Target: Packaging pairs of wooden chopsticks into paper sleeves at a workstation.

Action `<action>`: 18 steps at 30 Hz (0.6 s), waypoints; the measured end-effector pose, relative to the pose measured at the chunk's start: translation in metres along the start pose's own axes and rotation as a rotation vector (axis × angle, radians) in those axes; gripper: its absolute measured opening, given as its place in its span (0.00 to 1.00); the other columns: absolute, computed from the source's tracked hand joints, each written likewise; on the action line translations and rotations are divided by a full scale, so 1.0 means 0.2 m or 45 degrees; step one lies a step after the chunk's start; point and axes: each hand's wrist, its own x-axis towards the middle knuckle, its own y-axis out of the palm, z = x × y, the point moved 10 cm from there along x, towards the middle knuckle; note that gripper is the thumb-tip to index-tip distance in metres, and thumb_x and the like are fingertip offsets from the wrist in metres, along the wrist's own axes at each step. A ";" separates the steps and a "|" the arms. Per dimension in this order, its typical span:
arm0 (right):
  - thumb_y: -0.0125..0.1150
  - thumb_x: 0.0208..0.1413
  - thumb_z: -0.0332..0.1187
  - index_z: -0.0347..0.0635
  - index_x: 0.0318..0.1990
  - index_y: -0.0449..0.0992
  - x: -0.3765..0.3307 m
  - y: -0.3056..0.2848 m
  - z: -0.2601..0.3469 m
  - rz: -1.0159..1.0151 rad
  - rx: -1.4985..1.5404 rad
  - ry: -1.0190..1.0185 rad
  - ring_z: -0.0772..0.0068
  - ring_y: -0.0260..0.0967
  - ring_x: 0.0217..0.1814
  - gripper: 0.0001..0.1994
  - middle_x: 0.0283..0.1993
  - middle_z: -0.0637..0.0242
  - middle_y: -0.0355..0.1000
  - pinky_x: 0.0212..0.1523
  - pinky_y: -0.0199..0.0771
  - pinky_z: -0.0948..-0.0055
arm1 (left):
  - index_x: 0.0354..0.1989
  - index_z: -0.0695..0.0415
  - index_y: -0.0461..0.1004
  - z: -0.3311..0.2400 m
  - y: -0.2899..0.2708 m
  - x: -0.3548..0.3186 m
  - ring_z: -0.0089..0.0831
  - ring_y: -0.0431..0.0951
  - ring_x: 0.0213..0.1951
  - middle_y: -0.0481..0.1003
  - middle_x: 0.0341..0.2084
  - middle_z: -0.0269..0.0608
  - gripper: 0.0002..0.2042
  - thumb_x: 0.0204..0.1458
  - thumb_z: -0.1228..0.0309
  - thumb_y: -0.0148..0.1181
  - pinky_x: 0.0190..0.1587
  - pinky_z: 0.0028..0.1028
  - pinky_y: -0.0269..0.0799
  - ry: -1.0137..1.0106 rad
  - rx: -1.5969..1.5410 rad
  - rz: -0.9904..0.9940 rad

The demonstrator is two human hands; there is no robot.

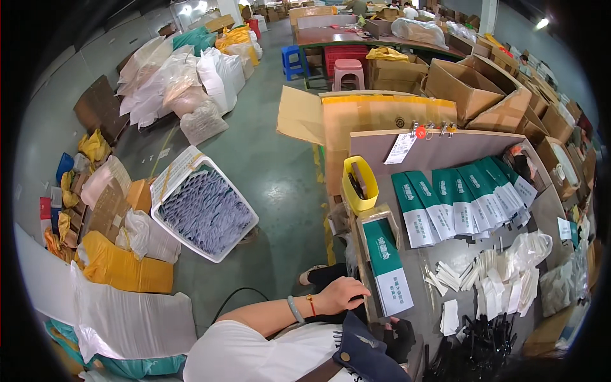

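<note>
My left hand, with a grey bangle and a red cord at the wrist, hovers by the table's left edge. Its fingers are loosely bent, with nothing visible in them. Just beyond its fingertips lies a green-and-white flat packet, in a shallow cardboard tray. My right hand, in a dark fingerless glove, is low at the table's near edge. A dark blue flap of clothing partly covers it, so its grip is hidden. Several similar green-and-white packets lie fanned in a row farther back.
White paper strips, small white packets and a heap of black strips cover the table's near right. A yellow bin holds tools. Left on the floor, a white crate is full of purplish-grey packets. Cardboard boxes stand behind.
</note>
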 end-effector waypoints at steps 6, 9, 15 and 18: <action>0.67 0.47 0.25 0.39 0.39 0.78 -0.07 -0.10 0.01 -0.123 -0.062 -0.037 0.64 0.74 0.34 0.10 0.33 0.60 0.74 0.35 0.73 0.69 | 0.37 0.57 0.78 -0.06 -0.08 0.12 0.42 0.77 0.38 0.77 0.33 0.43 0.09 0.46 0.74 0.62 0.41 0.37 0.72 0.043 0.004 -0.012; 0.67 0.48 0.26 0.40 0.38 0.78 -0.11 -0.22 0.02 -0.237 -0.123 0.086 0.63 0.75 0.34 0.09 0.34 0.60 0.75 0.36 0.73 0.68 | 0.38 0.58 0.78 -0.10 -0.12 0.21 0.43 0.77 0.37 0.78 0.32 0.45 0.10 0.46 0.75 0.63 0.41 0.38 0.73 0.076 0.045 0.016; 0.68 0.47 0.33 0.47 0.38 0.80 -0.36 -0.37 -0.09 -0.508 -0.122 0.457 0.57 0.75 0.38 0.10 0.36 0.62 0.75 0.40 0.74 0.64 | 0.39 0.56 0.79 -0.25 0.14 0.45 0.42 0.78 0.40 0.79 0.36 0.43 0.11 0.46 0.75 0.65 0.43 0.36 0.74 0.312 -0.022 0.398; 0.69 0.46 0.34 0.49 0.39 0.80 -0.50 -0.45 -0.07 -0.591 -0.205 0.547 0.58 0.74 0.42 0.11 0.37 0.64 0.76 0.42 0.74 0.63 | 0.39 0.57 0.78 -0.35 0.28 0.53 0.44 0.77 0.41 0.78 0.36 0.44 0.11 0.45 0.75 0.66 0.44 0.36 0.73 0.450 -0.035 0.534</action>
